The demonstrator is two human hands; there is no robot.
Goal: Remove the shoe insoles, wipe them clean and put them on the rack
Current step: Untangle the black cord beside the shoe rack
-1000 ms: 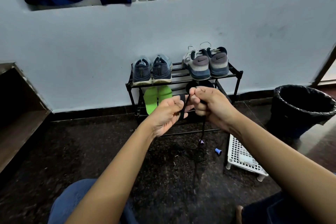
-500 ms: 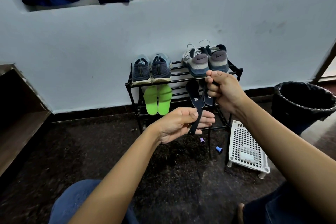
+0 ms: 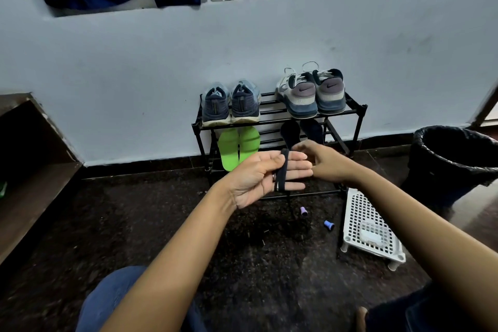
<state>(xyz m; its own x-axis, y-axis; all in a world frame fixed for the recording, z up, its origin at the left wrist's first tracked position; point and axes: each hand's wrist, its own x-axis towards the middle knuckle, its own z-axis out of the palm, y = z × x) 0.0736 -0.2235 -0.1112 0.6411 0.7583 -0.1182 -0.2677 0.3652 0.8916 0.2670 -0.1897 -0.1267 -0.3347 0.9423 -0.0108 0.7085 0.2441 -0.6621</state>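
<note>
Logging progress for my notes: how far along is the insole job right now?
Looks done: green insoles and dark insoles both stand on the rack, lower shelf, under the shoes. In hand: a black lace looped round straight fingers of the left hand, the right hand beside it. Left: probably only stowing the lace; whether wiping happened cannot be seen.

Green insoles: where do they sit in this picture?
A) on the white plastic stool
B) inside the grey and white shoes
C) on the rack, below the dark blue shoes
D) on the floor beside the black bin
C: the green insoles lean side by side inside the rack, under its top shelf and directly below the dark blue shoes.
</note>
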